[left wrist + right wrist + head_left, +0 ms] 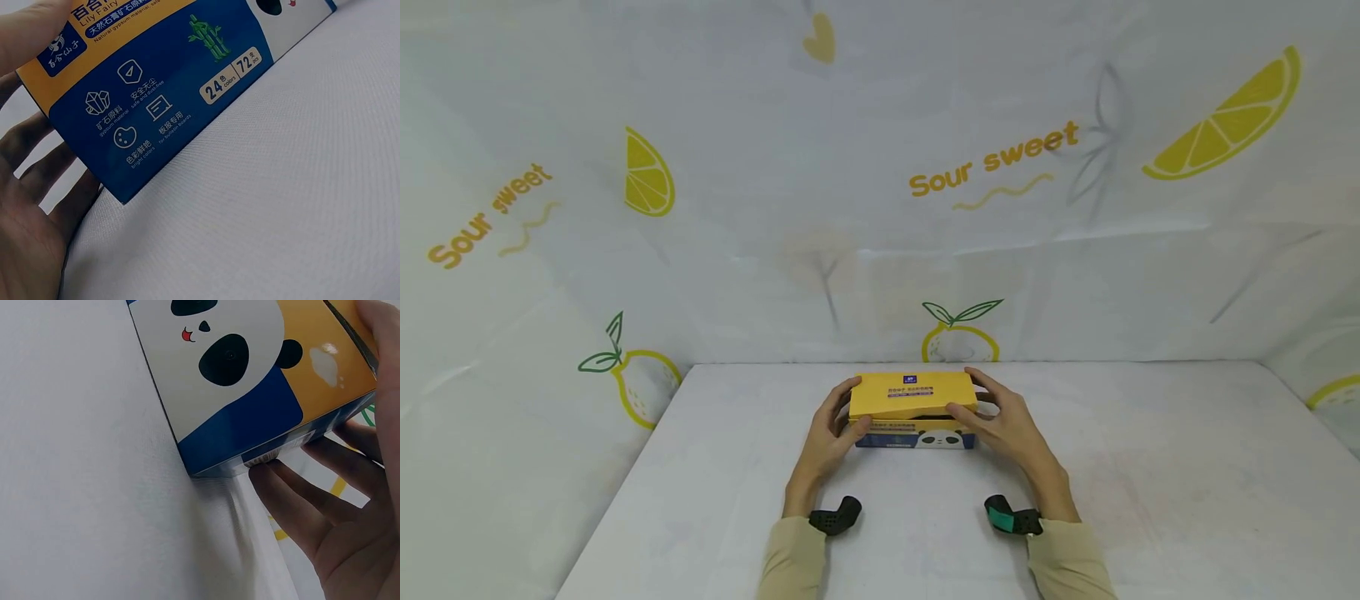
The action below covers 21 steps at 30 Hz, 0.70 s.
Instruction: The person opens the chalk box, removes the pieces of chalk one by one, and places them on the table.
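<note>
Yellow cardboard forms the lid (913, 392) of a box (914, 435) that rests on the white table (1150, 483), near its far edge and midway across, below a lemon-printed backdrop (880, 167). The left hand (829, 432) curls round the box's left end and the right hand (1007, 421) round its right end, thumbs toward the camera and fingers behind, so both hands grip it at once. The lid stands a little above the blue, panda-printed base, with a dark gap between them; it appears partly lifted, not yet clear of the base, though the head view is too small to say whether it is coming off or going on. The wrist views show the base's lower edge in contact with the table and fingers (300, 500) spread against the end wall. The box's long axis runs left to right across the table, its printed front face turned toward the person.
</note>
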### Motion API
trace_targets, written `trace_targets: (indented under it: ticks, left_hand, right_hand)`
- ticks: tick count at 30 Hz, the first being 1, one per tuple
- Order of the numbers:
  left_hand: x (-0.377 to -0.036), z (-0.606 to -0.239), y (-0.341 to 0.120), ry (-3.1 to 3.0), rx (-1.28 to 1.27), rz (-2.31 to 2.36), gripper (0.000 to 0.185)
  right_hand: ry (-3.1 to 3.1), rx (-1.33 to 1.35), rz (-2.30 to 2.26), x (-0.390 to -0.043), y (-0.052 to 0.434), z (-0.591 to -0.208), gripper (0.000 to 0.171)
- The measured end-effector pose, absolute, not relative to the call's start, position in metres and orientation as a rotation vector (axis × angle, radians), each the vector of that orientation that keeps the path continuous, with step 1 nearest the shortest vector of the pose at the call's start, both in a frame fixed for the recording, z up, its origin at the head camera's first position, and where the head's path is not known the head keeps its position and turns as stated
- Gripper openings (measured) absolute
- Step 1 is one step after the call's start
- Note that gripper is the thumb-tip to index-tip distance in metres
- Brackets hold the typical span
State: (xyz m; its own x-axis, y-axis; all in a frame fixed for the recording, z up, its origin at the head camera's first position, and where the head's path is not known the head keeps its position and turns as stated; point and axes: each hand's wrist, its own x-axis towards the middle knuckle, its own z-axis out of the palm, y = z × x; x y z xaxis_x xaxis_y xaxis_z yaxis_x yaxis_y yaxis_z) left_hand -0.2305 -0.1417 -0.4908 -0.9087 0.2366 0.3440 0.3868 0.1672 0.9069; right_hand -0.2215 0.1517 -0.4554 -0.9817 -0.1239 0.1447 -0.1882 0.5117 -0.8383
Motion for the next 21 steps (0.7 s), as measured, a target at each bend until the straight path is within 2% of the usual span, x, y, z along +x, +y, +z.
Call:
trace_targets:
  ticks: [12,21]
  left_hand:
    - [-0.23,-0.488,-0.137,-2.341,-0.584,-1.821,0.063]
    - [-0.228,-0.487,-0.131,-2.198,-0.548,-1.755,0.047]
  right_hand:
    - [-2.662,0.168,1.533,-0.222,0.148,-0.45,0.071]
    - [-2.386,0.325,1.593,-0.221,0.151,-0.458,0.045]
